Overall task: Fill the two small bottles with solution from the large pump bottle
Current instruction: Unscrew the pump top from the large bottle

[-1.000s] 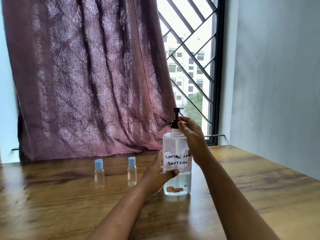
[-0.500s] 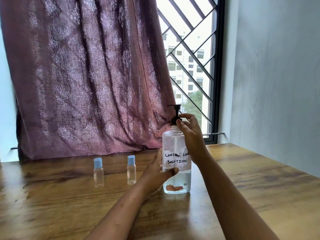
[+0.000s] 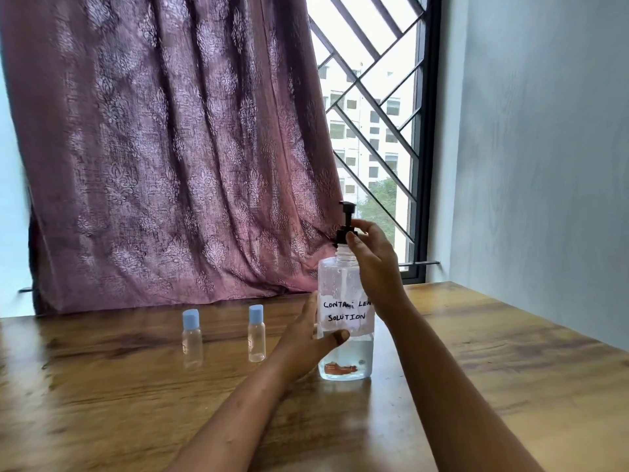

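The large pump bottle (image 3: 337,284) stands upright on the wooden counter (image 3: 102,403), partly full; the left hand (image 3: 306,338) grips its body from nine o'clock, thumb lying just under the handwritten label (image 3: 343,316); the right hand (image 3: 372,260) pinches the black pump collar (image 3: 342,235) from three o'clock. At its nine o'clock, apart from it, stand the nearer small bottle (image 3: 256,338) and, farther out, the other small bottle (image 3: 192,342), both upright with blue caps on.

Glossy wooden table (image 3: 510,386), clear plastic pump bottle (image 3: 343,284) with paper label (image 3: 343,316), patterned cloth curtain (image 3: 170,148).
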Demonstrator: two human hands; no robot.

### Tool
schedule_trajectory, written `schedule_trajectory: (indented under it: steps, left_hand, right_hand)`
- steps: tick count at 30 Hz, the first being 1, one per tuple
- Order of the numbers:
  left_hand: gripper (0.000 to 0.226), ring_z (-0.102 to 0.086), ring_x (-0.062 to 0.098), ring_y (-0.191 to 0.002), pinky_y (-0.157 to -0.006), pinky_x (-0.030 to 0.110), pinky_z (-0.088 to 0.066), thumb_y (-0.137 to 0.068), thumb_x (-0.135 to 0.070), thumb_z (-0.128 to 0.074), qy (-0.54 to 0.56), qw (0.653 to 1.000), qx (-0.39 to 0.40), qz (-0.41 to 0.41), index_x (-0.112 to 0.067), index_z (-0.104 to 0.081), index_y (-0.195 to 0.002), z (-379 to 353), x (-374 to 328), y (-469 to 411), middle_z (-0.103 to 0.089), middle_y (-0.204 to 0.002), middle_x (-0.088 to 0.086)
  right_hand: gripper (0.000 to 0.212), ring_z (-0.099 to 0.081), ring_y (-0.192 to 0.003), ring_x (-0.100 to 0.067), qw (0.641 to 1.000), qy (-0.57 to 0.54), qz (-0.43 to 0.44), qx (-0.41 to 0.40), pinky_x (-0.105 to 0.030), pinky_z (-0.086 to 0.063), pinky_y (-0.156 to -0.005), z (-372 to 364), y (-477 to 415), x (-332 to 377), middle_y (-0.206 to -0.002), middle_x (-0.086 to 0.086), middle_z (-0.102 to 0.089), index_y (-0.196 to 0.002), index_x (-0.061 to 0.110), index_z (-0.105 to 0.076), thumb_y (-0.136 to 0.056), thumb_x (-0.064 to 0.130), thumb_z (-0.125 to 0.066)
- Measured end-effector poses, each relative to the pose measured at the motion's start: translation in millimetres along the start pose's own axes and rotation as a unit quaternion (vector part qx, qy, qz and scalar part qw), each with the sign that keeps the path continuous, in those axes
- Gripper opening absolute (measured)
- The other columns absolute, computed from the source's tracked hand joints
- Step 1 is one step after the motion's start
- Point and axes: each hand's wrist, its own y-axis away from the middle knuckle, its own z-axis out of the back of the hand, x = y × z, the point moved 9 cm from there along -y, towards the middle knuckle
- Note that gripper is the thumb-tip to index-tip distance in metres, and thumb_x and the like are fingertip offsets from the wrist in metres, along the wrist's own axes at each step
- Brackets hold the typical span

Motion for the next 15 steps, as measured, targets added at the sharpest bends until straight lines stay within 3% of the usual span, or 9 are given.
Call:
schedule_trajectory:
  steps: [3,5,9,11,15]
  left_hand:
    - [0.069,-0.054,-0.008,-0.104,-0.072,0.005,-0.041,-0.081,-0.039,-0.068,-0.007,1.0,-0.007,-0.01,-0.056,-0.022,-0.13,0.3,-0.3,0.0,-0.057,-0.12,-0.023]
    - [0.074,-0.053,-0.005,-0.108,-0.077,0.009,-0.041,-0.081,-0.04,-0.068,-0.006,1.0,-0.008,-0.014,-0.052,-0.019,-0.136,-0.8,0.5,-0.7,-0.056,-0.123,-0.022]
    - [0.07,-0.049,-0.023,-0.095,-0.068,0.002,-0.042,-0.08,-0.041,-0.068,-0.029,0.999,-0.021,-0.01,-0.062,-0.02,-0.125,0.5,3.0,-2.2,-0.057,-0.11,-0.033]
    - [0.068,-0.05,-0.02,-0.098,-0.074,0.005,-0.042,-0.079,-0.042,-0.068,-0.045,0.998,-0.032,-0.011,-0.061,-0.022,-0.126,2.1,1.7,-3.0,-0.056,-0.112,-0.032]
    - [0.069,-0.051,0.012,-0.119,-0.099,0.038,-0.044,-0.082,-0.048,-0.062,-0.101,0.994,-0.037,-0.014,-0.041,-0.026,-0.141,4.4,-0.9,-4.6,-0.053,-0.132,-0.011]
  right_hand:
    - [0.023,-0.062,-0.102,-0.022,0.999,0.036,0.01,0.012,-0.051,-0.046,-0.094,-4.1,1.6,1.6,-0.108,-0.002,-0.067,-0.115,0.019,-0.057,-0.093,0.025,-0.053]
    - [0.034,-0.059,-0.104,-0.021,0.996,0.081,0.027,0.004,-0.05,-0.047,-0.093,-4.7,4.3,3.7,-0.111,0.0,-0.062,-0.117,0.019,-0.057,-0.088,0.036,-0.06]
    - [0.037,-0.058,-0.1,-0.022,0.99,0.131,0.041,-0.033,-0.048,-0.047,-0.089,0.2,4.4,8.1,-0.108,-0.002,-0.063,-0.113,0.02,-0.06,-0.082,0.038,-0.067]
    - [0.032,-0.061,-0.094,-0.022,0.991,0.125,0.04,-0.038,-0.046,-0.048,-0.088,1.1,1.8,11.2,-0.105,-0.001,-0.068,-0.112,0.019,-0.062,-0.084,0.034,-0.066]
    - [0.03,-0.062,-0.098,-0.024,0.991,0.12,0.026,-0.047,-0.052,-0.045,-0.092,1.7,-8.5,17.0,-0.106,0.0,-0.068,-0.118,0.017,-0.06,-0.089,0.026,-0.061]
